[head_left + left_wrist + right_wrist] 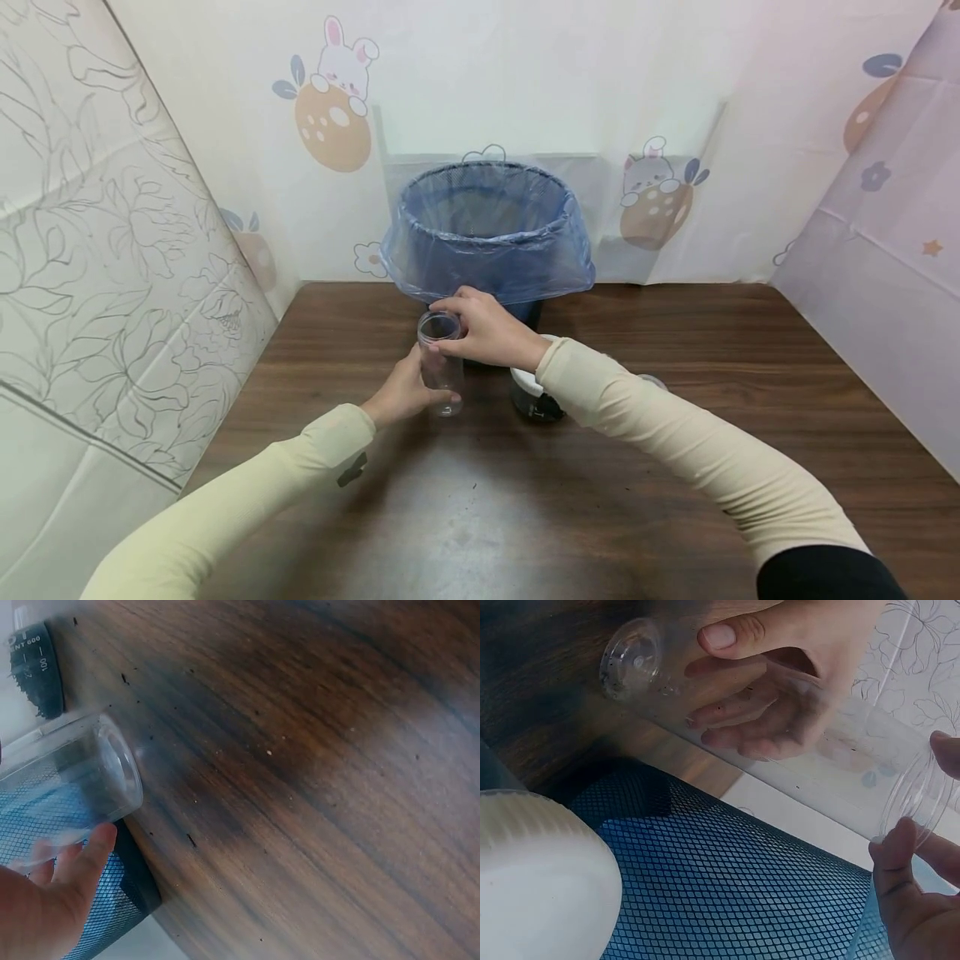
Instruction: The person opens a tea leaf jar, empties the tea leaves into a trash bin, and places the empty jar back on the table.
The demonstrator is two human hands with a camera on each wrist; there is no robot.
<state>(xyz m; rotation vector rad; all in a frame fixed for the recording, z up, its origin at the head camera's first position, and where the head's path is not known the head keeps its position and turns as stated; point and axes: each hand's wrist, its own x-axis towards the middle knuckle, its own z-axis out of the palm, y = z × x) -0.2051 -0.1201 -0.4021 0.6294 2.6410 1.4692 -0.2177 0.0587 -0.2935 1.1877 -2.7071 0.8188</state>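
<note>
Head view: high, looking forward and down over both hands, table [675, 467] beyond. Wrist views: very close beside each hand, angled across. All three share clear jar [441, 362] [71, 780] [795, 742], mesh bin [487, 233] [112, 907] [727, 885].

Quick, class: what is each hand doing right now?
Left hand: grips the body of the clear jar.
Right hand: fingers pinch the same jar's open rim.
</note>
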